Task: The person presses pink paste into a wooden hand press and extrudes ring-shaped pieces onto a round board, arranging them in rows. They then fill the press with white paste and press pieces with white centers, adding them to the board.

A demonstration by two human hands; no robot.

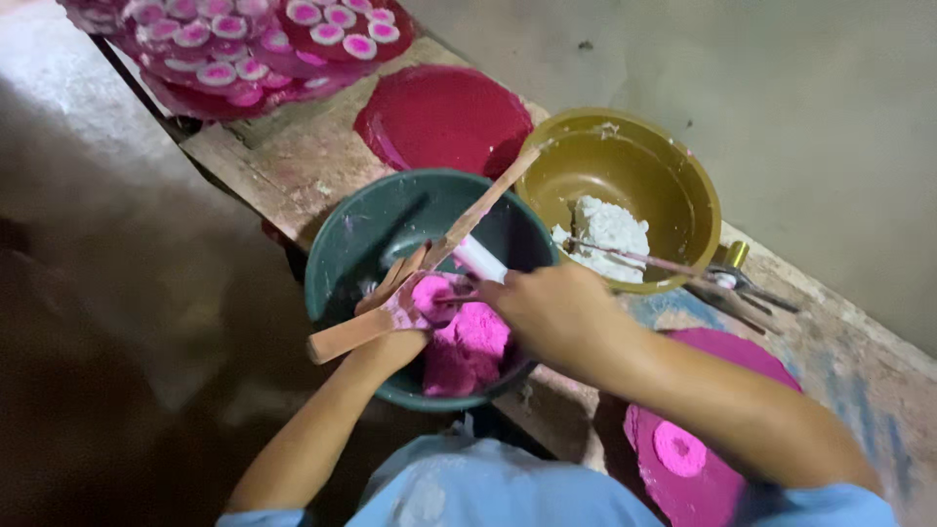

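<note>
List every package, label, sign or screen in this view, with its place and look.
None in view: no package, label, sign or screen.
What holds material instead, all unmarked:
Dark green round plastic bowl, centre, with bright pink paste; both hands work in it.
Olive-yellow round bowl, to its right, with white crumbly paste.
Flat pink round trays, behind and at lower right.

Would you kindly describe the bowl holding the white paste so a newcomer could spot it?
On the long wooden bench stand two bowls side by side. The one meant is the olive-gold bowl nearer the wall, holding white paste; its neighbour, the dark green bowl, holds pink paste.
</note>
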